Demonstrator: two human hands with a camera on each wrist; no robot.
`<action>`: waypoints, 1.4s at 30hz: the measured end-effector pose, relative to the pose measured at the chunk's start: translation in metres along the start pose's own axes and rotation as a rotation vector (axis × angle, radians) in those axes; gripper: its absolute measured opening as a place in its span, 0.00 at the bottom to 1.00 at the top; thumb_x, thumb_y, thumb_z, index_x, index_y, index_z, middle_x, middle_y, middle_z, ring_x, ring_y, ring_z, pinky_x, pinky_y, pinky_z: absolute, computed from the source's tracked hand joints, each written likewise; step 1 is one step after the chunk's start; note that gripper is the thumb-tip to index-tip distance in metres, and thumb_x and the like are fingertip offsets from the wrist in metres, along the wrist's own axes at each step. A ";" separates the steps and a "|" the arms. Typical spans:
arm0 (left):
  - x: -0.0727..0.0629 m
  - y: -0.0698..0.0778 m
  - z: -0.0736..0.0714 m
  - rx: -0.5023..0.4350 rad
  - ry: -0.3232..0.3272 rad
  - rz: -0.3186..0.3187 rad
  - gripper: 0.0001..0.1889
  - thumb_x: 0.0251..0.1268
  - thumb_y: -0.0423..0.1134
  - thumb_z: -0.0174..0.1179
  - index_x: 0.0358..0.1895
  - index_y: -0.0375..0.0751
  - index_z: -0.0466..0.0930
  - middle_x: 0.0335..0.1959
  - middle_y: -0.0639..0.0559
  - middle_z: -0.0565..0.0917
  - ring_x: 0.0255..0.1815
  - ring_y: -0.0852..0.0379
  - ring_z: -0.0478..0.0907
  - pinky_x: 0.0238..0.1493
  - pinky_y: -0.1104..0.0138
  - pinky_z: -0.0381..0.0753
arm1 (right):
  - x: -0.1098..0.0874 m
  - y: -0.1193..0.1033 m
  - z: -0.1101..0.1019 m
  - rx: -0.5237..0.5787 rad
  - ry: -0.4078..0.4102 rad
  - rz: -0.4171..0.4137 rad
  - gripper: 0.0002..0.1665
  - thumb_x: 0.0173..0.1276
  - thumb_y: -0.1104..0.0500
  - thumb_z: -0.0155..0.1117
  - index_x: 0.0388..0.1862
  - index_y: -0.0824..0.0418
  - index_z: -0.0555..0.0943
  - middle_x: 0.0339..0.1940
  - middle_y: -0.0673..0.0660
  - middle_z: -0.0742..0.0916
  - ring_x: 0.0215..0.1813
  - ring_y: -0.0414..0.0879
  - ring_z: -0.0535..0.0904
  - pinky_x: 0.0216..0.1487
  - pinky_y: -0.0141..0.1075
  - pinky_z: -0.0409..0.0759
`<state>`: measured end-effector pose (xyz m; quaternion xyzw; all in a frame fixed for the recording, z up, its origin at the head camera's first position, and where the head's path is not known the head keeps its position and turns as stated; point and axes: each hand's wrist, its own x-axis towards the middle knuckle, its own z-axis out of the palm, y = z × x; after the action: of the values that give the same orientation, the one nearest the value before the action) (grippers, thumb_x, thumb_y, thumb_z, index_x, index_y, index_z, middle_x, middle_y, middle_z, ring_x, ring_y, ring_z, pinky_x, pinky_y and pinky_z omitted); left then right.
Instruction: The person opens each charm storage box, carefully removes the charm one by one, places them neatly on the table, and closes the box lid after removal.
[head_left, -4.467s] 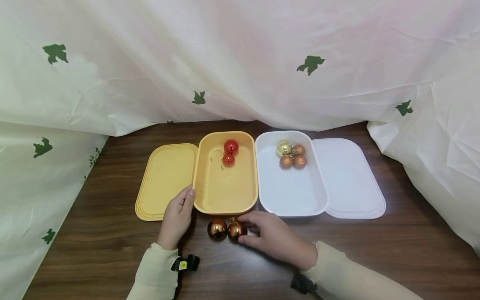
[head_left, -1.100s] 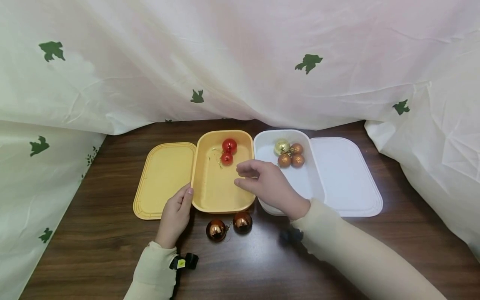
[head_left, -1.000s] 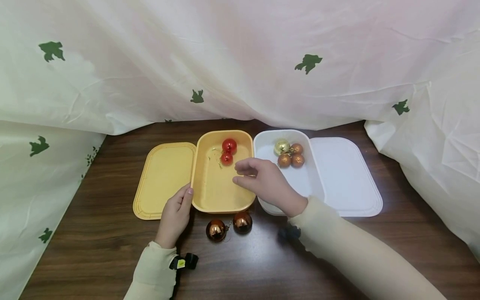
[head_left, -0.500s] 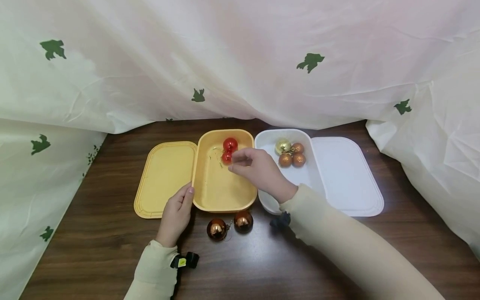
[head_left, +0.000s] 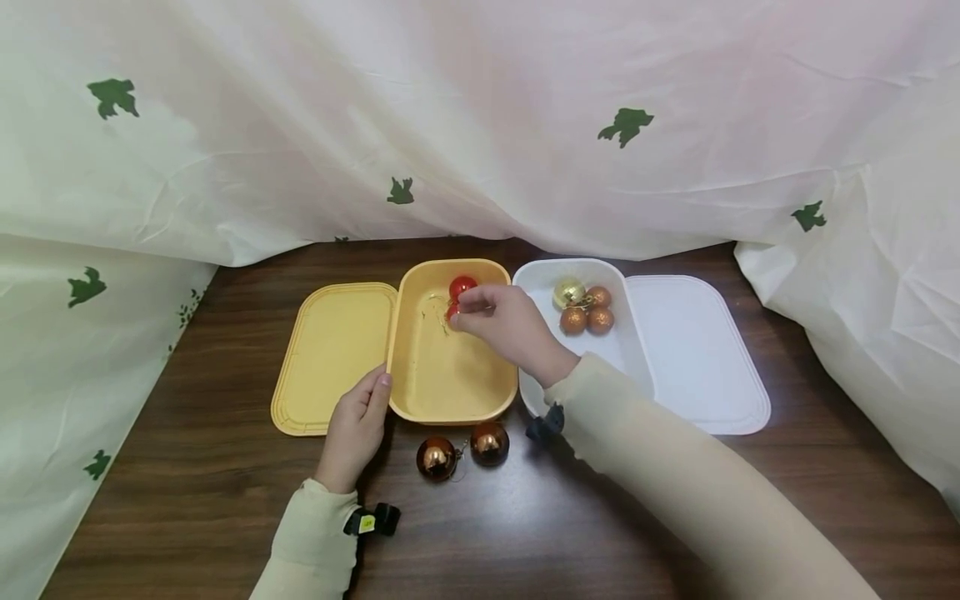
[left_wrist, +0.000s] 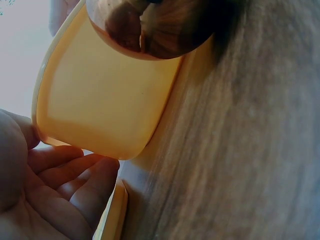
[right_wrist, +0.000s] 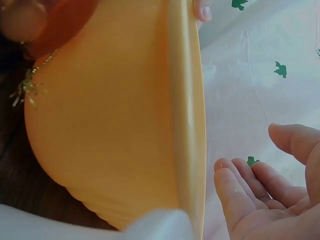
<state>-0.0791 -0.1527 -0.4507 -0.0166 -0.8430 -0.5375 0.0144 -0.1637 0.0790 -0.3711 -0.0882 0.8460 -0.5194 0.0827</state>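
- Left hand (head_left: 356, 429) pinches the yellow box (head_left: 450, 392) by its left side.
- Right hand (head_left: 510, 327) hovers above the box, loose, holding nothing.
- Copper balls (head_left: 437, 458) sit before the box.

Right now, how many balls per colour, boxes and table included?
Red balls: 2, in the yellow box
Gold ball: 1, in the white box
Orange balls: 3, in the white box
Brown balls: 2, on the table
Total: 8
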 end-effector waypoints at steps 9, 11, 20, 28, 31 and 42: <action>0.001 0.000 0.001 0.001 0.005 0.016 0.24 0.83 0.46 0.45 0.69 0.32 0.73 0.65 0.39 0.78 0.69 0.47 0.72 0.69 0.54 0.71 | 0.010 -0.008 0.004 0.017 0.015 0.007 0.16 0.66 0.57 0.72 0.50 0.62 0.85 0.45 0.54 0.89 0.47 0.45 0.85 0.51 0.39 0.82; 0.001 0.000 0.001 0.004 0.006 0.016 0.24 0.83 0.46 0.45 0.68 0.32 0.73 0.65 0.39 0.78 0.69 0.47 0.72 0.69 0.53 0.71 | 0.014 -0.009 0.004 -0.003 0.026 0.004 0.16 0.67 0.57 0.72 0.50 0.62 0.85 0.45 0.54 0.89 0.47 0.45 0.85 0.51 0.38 0.82; 0.001 0.000 0.001 -0.005 0.004 0.010 0.23 0.83 0.45 0.45 0.68 0.33 0.73 0.64 0.39 0.78 0.69 0.48 0.72 0.69 0.54 0.70 | 0.029 -0.014 0.005 -0.074 0.044 0.035 0.20 0.67 0.55 0.72 0.54 0.64 0.84 0.47 0.54 0.89 0.50 0.45 0.83 0.55 0.38 0.81; 0.002 -0.001 0.001 0.008 0.023 0.012 0.23 0.82 0.45 0.46 0.68 0.33 0.74 0.64 0.40 0.79 0.68 0.48 0.73 0.68 0.53 0.71 | 0.042 -0.013 0.006 -0.085 0.069 0.070 0.21 0.67 0.54 0.72 0.54 0.63 0.83 0.47 0.54 0.89 0.52 0.45 0.82 0.57 0.38 0.79; 0.002 0.000 0.001 0.009 0.021 0.004 0.22 0.83 0.45 0.46 0.68 0.34 0.74 0.63 0.41 0.79 0.68 0.50 0.73 0.68 0.54 0.72 | 0.045 -0.013 0.005 -0.089 0.077 0.074 0.20 0.67 0.54 0.72 0.54 0.63 0.84 0.47 0.54 0.89 0.52 0.45 0.83 0.57 0.38 0.79; 0.002 -0.001 0.001 0.011 0.018 0.008 0.23 0.83 0.44 0.46 0.68 0.34 0.74 0.64 0.41 0.79 0.68 0.50 0.73 0.68 0.55 0.71 | 0.048 -0.022 0.003 -0.128 0.098 0.041 0.19 0.67 0.54 0.72 0.52 0.63 0.84 0.45 0.53 0.89 0.49 0.45 0.84 0.59 0.38 0.77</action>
<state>-0.0815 -0.1518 -0.4517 -0.0151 -0.8457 -0.5328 0.0245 -0.2086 0.0552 -0.3546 -0.0503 0.8822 -0.4659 0.0461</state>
